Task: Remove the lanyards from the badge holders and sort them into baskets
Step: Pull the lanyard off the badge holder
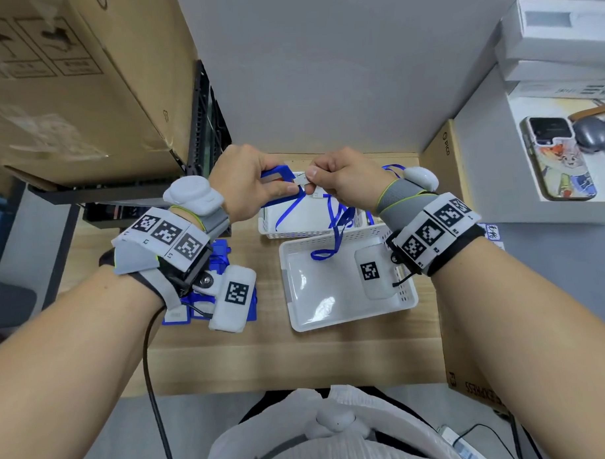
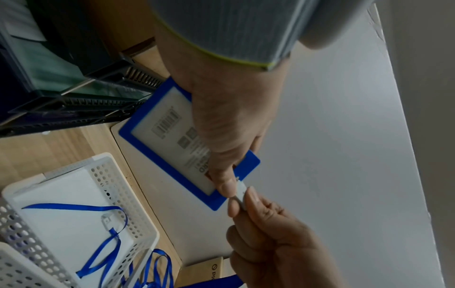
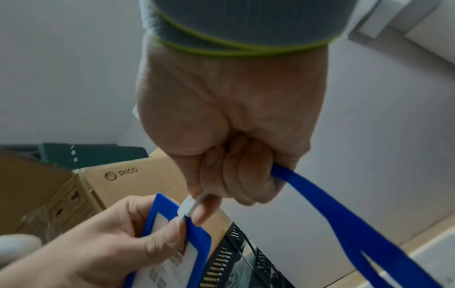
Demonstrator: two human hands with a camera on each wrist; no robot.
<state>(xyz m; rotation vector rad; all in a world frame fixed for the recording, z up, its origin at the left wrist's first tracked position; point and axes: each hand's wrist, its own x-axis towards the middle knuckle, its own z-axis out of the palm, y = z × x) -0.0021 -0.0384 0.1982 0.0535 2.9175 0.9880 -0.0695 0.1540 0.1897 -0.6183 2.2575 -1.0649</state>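
Observation:
My left hand (image 1: 255,186) grips a blue-framed badge holder (image 2: 172,140) in the air above the far white basket (image 1: 294,233); the holder also shows in the right wrist view (image 3: 197,241). My right hand (image 1: 340,183) pinches the lanyard's clear clip (image 2: 240,194) at the holder's top edge, thumb and forefinger on it (image 3: 189,207). The blue lanyard ribbon (image 3: 344,214) runs out of my right fist and hangs down into the baskets (image 1: 338,228). One loose blue lanyard (image 2: 98,233) lies in the far basket.
A near white basket (image 1: 352,317) sits on the wooden table (image 1: 264,361). A pile of blue badge holders (image 1: 223,259) lies under my left wrist. Cardboard boxes (image 1: 66,83) and a black crate (image 1: 204,123) stand left; a phone (image 1: 559,158) lies on the right shelf.

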